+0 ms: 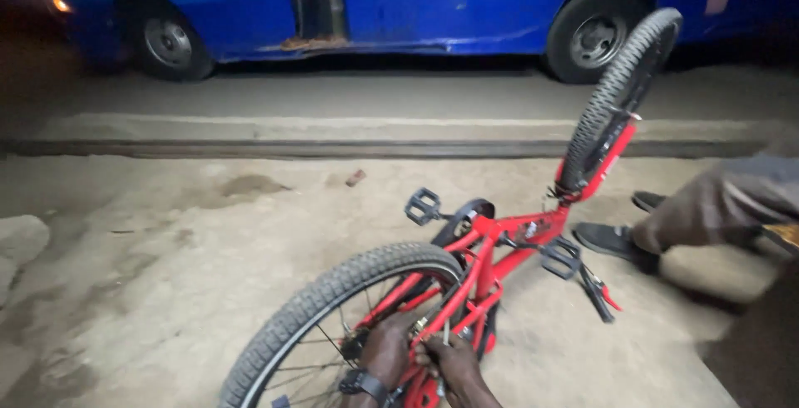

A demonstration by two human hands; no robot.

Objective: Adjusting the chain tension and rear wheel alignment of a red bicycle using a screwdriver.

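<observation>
Both hands are seen at the bottom edge, closed in on the rear wheel hub area of a red bicycle frame [499,250]. The left hand [387,354], with a dark wristwatch [364,383] on the wrist, is wrapped around the frame stays beside the axle, apparently to steady the bike. The right hand [454,362] is curled just beside it, touching, around a thin metal tool or part [443,350]; what it is cannot be told.

The bicycle is laid upside-down and tilted on the dirt ground [166,275], probably so the wheel and hub are reachable from above. The rear wheel [325,308] with its knobby tyre is directly left of the hands, spokes partly hidden by them.

Just beyond the hands, the crank and two black pedals [423,206] stick out on either side of the frame. Further off, up and to the right, the front wheel [620,92] is held raised in the fork, off the ground.

To the right of the hands, another person's trouser leg [716,208] and dark shoes [612,241] are seen beside the frame, maybe bracing it.

Far beyond, a concrete kerb strip [333,129] is crossed by the view, and a blue van [416,0] is parked behind it.
</observation>
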